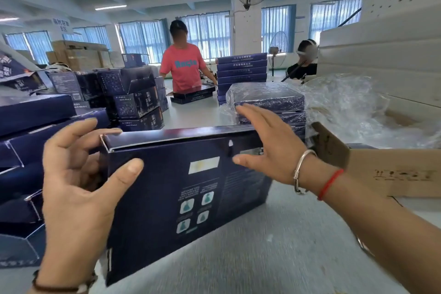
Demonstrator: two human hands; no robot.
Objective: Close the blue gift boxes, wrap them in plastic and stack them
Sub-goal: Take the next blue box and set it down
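Two hands steady one blue gift box standing on edge above the table: left hand grips its end, right hand spread flat against it.

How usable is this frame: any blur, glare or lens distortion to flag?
Head view: wide-angle bending curves the ceiling beams and edges; motion smear on the grey table and the right forearm; glare off the plastic wrap; the blue gift box between left hand and right hand stays legible; daylight windows slightly blown.
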